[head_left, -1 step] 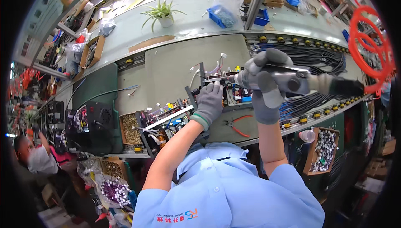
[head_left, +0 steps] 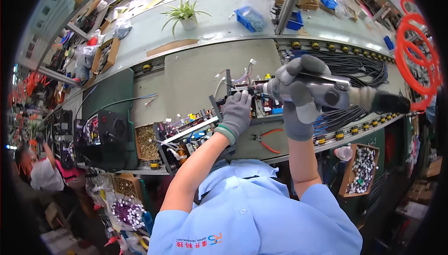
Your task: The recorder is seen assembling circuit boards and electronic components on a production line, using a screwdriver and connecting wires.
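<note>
My right hand (head_left: 302, 96), in a grey glove, is closed round a silver pneumatic screwdriver (head_left: 333, 92) held level. Its tip points left at a circuit board assembly (head_left: 268, 105) with dark metal brackets. My gloved left hand (head_left: 234, 114) presses its fingers together on the assembly's edge, right beside the tip. Whatever lies under those fingertips is hidden. A second circuit board assembly (head_left: 186, 131) with a pale metal strip lies left of my left wrist. Red-handled cutters (head_left: 269, 142) lie on the bench between my forearms.
A red coiled hose (head_left: 410, 54) hangs at the right, by the screwdriver's rear end. Black cables (head_left: 354, 68) lie behind it. A black housing (head_left: 105, 136) and a box of small brass-coloured parts (head_left: 148, 143) stand left. A box of white connectors (head_left: 360, 168) is at lower right.
The whole scene sits slightly further right in the view. Both hands and the screwdriver keep nearly the same place against the circuit board assembly.
</note>
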Motion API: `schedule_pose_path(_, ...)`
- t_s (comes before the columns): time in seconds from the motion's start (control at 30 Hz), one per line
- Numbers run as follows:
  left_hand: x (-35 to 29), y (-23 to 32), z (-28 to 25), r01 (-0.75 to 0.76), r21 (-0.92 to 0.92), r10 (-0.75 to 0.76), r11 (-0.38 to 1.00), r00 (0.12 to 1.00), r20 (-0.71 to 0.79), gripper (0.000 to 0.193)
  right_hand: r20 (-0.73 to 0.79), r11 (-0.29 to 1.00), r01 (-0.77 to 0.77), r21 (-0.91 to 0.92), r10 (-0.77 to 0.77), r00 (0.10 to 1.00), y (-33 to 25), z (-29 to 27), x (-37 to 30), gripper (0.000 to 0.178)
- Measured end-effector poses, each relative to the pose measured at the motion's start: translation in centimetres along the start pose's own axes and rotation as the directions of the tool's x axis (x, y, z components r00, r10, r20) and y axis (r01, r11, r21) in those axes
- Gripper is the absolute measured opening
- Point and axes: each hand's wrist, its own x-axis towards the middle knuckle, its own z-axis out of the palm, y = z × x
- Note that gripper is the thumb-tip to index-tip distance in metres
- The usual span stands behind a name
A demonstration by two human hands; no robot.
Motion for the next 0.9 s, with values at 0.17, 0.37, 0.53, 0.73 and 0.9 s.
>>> schedule_pose_path(0.17, -3.5, -0.1, -4.3, -0.047, -0.289, -0.003, 0.956, 0.986, -0.17, 0.039, 0.332, 0.899, -0.17, 0.403, 0.03, 0.943, -1.9, 1.2, -0.6, 0.053)
schedule_pose_path(0.37, -18.7, -4.0, -13.0, 0.541, -0.284, -0.604, 0.792, 0.624, -0.495, 0.035, 0.06, 0.972, -0.189, 0.141, 0.183, 0.981, -6.1, 2.9, -4.5, 0.034)
schedule_pose_path(0.53, -38.7, -10.5, -13.3, 0.928, -0.244, -0.859, 0.28, 0.129, -0.495, 0.036, -0.028, 0.98, -0.088, 0.18, 0.095, 0.995, -4.3, 5.0, -6.5, 0.038)
schedule_pose_path(0.73, -54.7, -13.0, -12.7, 0.976, 0.066, -0.975, -0.207, -0.201, -0.091, 0.041, 0.3, 0.917, -0.343, 0.204, 0.275, 0.914, 0.5, 9.9, -7.2, 0.055)
schedule_pose_path(0.9, -52.8, -18.0, -13.1, 0.982, 0.116, -0.989, -0.147, -0.144, -0.036, 0.046, 0.606, 0.864, -0.454, 0.217, 0.245, 0.756, 2.9, 12.6, -7.4, 0.065)
